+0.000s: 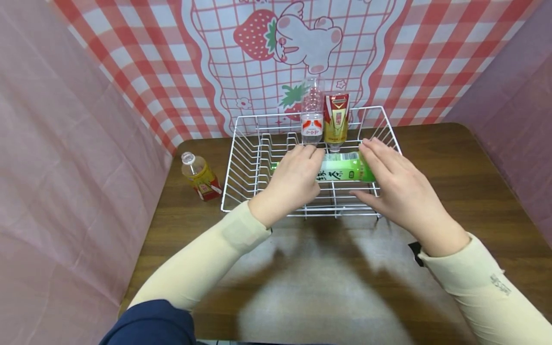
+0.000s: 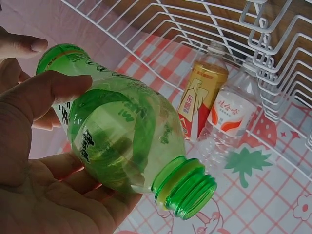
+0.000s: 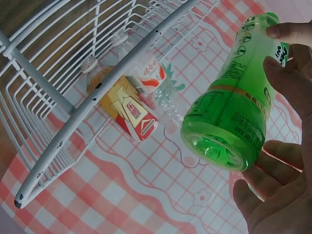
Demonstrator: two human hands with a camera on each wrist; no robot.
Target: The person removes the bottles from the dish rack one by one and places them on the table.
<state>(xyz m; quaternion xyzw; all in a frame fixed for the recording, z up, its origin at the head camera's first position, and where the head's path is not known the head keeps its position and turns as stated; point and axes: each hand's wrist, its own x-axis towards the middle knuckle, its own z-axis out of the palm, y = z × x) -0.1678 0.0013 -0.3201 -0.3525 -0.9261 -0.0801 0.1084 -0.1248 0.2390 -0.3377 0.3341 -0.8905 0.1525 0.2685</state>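
A clear green plastic bottle (image 1: 338, 167) lies roughly sideways above the wire rack, its base toward the right. In the left wrist view the bottle's (image 2: 122, 126) threaded neck has no cap. My left hand (image 1: 293, 175) grips the bottle around its body, thumb on one side and fingers under it. At the base end is my right hand (image 1: 398, 189), fingers fairly straight against the bottle and thumb held apart. In the right wrist view the green bottle's (image 3: 229, 112) base faces the camera, close to my right hand (image 3: 287, 195).
The white wire rack (image 1: 228, 177) stands on a wooden table (image 1: 453, 182). At its back, a clear bottle (image 1: 312, 125) and a red-and-gold bottle (image 1: 336, 117) stand upside down. A capless red-and-gold bottle (image 1: 202, 179) stands left of the rack. Behind hangs a checked cloth (image 1: 431, 62).
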